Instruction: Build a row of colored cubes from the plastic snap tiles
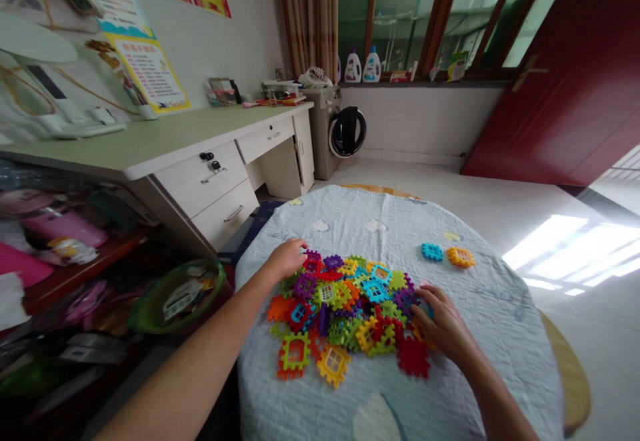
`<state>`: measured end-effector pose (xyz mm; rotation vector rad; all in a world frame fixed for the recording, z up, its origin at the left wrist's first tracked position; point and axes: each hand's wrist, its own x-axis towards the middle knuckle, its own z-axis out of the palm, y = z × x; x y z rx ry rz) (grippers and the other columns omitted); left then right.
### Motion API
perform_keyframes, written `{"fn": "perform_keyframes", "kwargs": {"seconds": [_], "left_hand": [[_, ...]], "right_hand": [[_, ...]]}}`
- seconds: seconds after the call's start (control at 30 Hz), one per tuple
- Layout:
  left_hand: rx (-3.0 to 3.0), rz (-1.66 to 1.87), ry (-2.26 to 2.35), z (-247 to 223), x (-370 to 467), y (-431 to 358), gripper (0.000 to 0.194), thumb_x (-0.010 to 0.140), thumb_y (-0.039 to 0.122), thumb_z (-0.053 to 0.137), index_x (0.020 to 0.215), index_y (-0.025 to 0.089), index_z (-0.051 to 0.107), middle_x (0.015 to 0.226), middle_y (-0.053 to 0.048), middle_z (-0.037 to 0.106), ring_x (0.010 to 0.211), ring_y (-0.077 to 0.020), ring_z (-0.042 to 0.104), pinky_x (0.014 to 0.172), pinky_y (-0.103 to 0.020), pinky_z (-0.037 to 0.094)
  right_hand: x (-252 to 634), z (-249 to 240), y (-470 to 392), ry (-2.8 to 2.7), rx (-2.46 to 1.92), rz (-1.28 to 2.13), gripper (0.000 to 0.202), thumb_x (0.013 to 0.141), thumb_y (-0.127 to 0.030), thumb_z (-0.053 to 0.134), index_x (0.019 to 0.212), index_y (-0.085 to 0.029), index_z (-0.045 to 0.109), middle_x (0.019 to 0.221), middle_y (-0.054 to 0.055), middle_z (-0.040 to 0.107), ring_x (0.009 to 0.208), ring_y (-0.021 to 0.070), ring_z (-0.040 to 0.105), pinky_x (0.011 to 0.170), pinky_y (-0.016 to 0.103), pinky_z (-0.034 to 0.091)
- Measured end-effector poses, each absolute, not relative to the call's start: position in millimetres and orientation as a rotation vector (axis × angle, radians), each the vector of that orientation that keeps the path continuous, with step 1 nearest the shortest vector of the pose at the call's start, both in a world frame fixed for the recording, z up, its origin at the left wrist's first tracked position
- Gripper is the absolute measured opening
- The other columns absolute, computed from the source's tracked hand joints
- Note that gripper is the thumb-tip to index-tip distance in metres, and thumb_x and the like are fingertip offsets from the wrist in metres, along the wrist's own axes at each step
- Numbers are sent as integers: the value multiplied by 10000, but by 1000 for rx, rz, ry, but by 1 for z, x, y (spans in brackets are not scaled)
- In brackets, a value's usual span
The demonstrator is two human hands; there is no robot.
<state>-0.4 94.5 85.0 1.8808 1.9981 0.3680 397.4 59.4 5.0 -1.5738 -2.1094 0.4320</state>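
Note:
A heap of colourful notched plastic pieces (350, 301) lies on a round table under a pale blue cloth (480, 361). My left hand (287, 258) is at the heap's back left edge, beside a red piece (313, 261); its fingertips are too small to make out. At the right edge of the heap, my right hand (440, 321) has its fingers spread over orange and blue pieces, partly hiding them. Away from the heap, a blue stack (432, 252) and an orange stack (461, 257) of pieces sit at the back right.
A desk with drawers (200, 138) runs along the left wall. Below it are a green basket (175, 298) and a cluttered shelf (90, 268). Behind the table stand a washing machine (323, 134) and, at the right, a red door (565, 81). A wooden stool (567, 374) shows at the table's right.

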Motion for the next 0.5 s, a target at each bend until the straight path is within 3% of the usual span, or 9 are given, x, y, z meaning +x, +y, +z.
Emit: {"fn": "perform_keyframes", "kwargs": {"seconds": [0.1, 0.23, 0.5], "left_hand": [[1787, 308, 2010, 72, 0, 120, 287, 642, 248, 693, 916, 168, 663, 884, -70, 706, 883, -242, 661, 803, -316, 484], [1688, 312, 1906, 58, -3, 134, 275, 570, 249, 735, 823, 166, 666, 602, 25, 626, 630, -175, 627, 610, -260, 463], [1713, 640, 1765, 69, -12, 124, 152, 659, 248, 621, 786, 164, 632, 702, 12, 635, 690, -144, 593, 683, -264, 482]], "right_hand": [[399, 4, 59, -2112, -1568, 444, 435, 845, -466, 485, 1105, -173, 674, 1239, 154, 591, 1180, 294, 562, 1033, 448, 444], [401, 7, 58, -2113, -1551, 471, 422, 850, -459, 481, 1103, -177, 668, 1242, 152, 590, 1188, 283, 560, 1039, 434, 443], [400, 8, 57, -2111, -1538, 471, 401, 837, -445, 497, 1082, -179, 671, 1223, 149, 601, 1172, 283, 567, 1030, 442, 450]]}}
